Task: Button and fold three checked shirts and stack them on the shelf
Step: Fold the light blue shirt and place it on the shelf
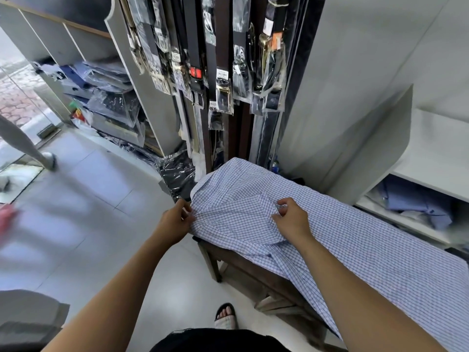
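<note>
Head view: the checked shirt [330, 224] lies spread over the wooden surface [243, 265]. The left hand [175, 222] pinches its edge in a narrow grip; the right hand [291, 219] pinches a fold near the collar. Likely the straightening step before folding; next, both grips must pull the cloth flat together.

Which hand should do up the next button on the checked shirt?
Probably the right hand: it already pinches cloth in the middle of the checked shirt, near the collar. The left hand grips the shirt's edge at the bench end, better for holding it taut.
</note>
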